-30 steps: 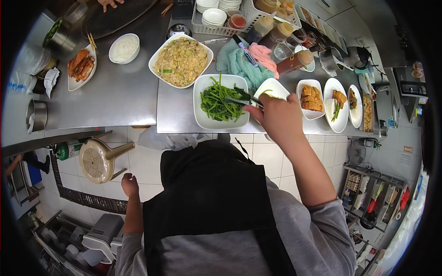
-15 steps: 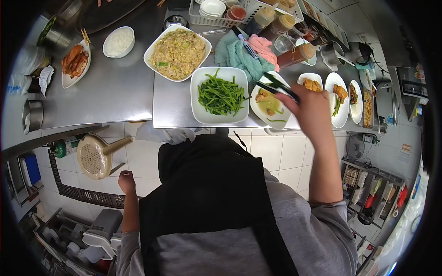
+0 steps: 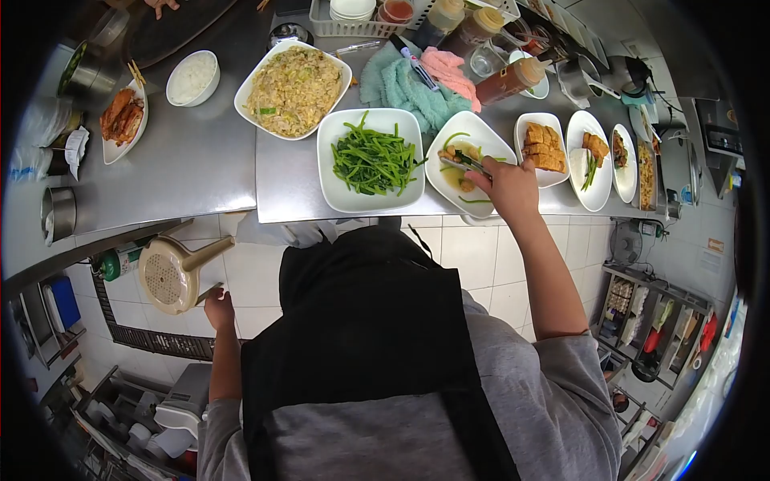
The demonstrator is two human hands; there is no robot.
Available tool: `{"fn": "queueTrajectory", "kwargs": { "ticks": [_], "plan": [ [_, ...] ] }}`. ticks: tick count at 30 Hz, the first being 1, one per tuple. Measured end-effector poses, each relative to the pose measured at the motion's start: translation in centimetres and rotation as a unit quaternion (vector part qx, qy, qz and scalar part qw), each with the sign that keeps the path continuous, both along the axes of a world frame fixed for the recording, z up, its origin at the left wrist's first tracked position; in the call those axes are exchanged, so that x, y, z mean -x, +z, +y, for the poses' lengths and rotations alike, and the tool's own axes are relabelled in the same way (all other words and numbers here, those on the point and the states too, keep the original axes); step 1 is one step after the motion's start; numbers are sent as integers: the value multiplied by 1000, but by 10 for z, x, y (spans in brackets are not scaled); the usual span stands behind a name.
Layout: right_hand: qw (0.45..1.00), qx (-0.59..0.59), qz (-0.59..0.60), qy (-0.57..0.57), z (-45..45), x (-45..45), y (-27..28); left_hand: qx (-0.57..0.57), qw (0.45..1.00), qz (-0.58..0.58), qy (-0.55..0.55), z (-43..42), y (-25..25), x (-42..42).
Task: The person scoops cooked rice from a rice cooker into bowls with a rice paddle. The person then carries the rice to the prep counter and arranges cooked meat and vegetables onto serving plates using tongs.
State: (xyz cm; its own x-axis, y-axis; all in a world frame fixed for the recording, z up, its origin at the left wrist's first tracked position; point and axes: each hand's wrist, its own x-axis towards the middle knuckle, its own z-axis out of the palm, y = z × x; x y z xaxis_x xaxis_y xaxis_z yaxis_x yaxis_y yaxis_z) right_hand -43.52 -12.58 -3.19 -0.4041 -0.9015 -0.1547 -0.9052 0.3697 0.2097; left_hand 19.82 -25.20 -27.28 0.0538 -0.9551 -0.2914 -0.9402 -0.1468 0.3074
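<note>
My right hand is closed round a pair of tongs, whose tips are down in a white dish with brownish bits, liquid and a few green stems. Left of that dish stands a square white bowl of green stems. My left hand hangs low beside the stool, away from the counter; its fingers look curled, but too small to read clearly. A bowl of fried rice is farther back to the left.
Fried pieces and plated dishes line the right. Towels, sauce bottles and a basket stand behind. Rice and a meat dish are left. A stool is below. Another person's hand shows top left.
My right hand and the tongs went from the greens bowl to the right, lifted over the neighbouring dish, and then lowered into it. The view has shifted slightly.
</note>
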Motion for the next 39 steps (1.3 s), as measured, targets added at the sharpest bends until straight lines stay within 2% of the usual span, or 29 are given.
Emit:
{"fn": "queueTrajectory", "kwargs": {
  "ticks": [8, 13, 15, 19, 23, 26, 29, 30, 32, 37, 39],
  "plan": [
    [995, 81, -51, 15, 14, 3, -1, -2, 1000, 17, 0, 0, 7, 24],
    [990, 120, -66, 21, 2, -22, 44, 30, 999, 40, 3, 6, 2, 10],
    [987, 132, -82, 50, -12, -43, 55, 22, 999, 35, 14, 1, 6, 14],
    [977, 149, -62, 140, -51, -78, 36, 31, 997, 62, 24, -11, 3, 27],
    [988, 76, -24, 131, -63, -85, 32, 38, 997, 61, 11, -12, 15, 42],
    [982, 154, -66, 91, -43, -74, 63, 31, 998, 49, 21, -2, 6, 27],
    [989, 118, -88, 10, -16, -45, 83, 34, 999, 38, 7, 15, -2, 1],
    [989, 117, -87, 10, -7, -32, 80, 23, 1000, 14, 7, 22, -4, -9],
    [997, 81, 2, 7, 7, -10, 57, -17, 999, -15, 26, 32, -1, -21],
    [998, 42, -23, 37, 11, -6, 20, -21, 998, -51, 33, 36, -3, -42],
    [999, -19, -24, 26, 6, -12, 21, -5, 999, -33, 22, 27, 0, -37]
  ]
}}
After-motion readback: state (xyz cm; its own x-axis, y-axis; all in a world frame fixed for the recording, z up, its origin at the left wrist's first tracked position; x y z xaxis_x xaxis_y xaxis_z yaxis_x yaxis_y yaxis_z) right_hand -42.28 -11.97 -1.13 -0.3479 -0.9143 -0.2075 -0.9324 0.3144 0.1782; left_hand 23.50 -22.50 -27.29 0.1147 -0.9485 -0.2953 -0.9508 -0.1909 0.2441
